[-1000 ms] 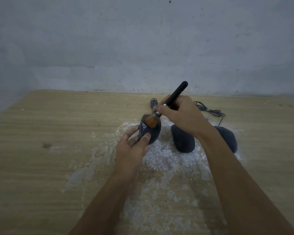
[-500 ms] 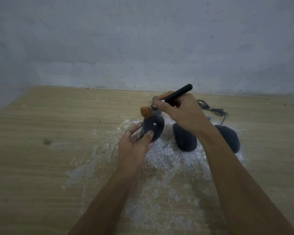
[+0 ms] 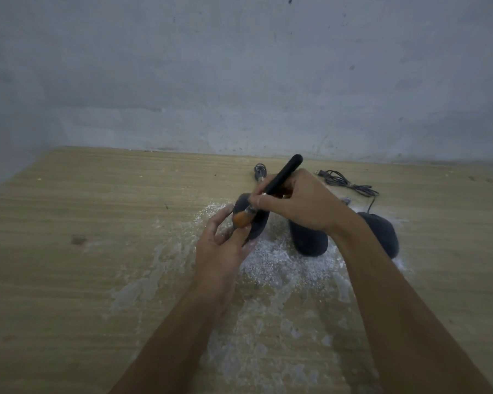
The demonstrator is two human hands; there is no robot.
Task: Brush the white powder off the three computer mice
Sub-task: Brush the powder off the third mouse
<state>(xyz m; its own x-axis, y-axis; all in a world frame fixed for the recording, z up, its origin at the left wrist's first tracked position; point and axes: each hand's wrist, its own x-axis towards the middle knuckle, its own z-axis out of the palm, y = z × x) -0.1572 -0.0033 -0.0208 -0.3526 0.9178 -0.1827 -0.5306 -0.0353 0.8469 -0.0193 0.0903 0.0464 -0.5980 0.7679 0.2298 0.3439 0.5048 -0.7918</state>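
Observation:
My left hand (image 3: 224, 245) grips the near end of a dark computer mouse (image 3: 258, 223), tilted up off the wooden table (image 3: 69, 251). My right hand (image 3: 299, 203) holds a black-handled brush (image 3: 282, 174); its orange bristles (image 3: 242, 218) touch the mouse's left side by my left fingers. A second dark mouse (image 3: 308, 240) lies just right of it, partly hidden by my right wrist. The third mouse (image 3: 382, 234) lies further right. White powder (image 3: 279, 263) covers the table around and below them.
Coiled black cables (image 3: 350, 183) lie behind the mice near the grey wall (image 3: 239, 81). Another cable loop (image 3: 259, 172) shows behind the held mouse. Smeared powder streaks (image 3: 143, 288) run toward the near left of the table.
The brush swung from above the mouse's far end down onto its left side. My left hand kept gripping the mouse, which stays tilted up.

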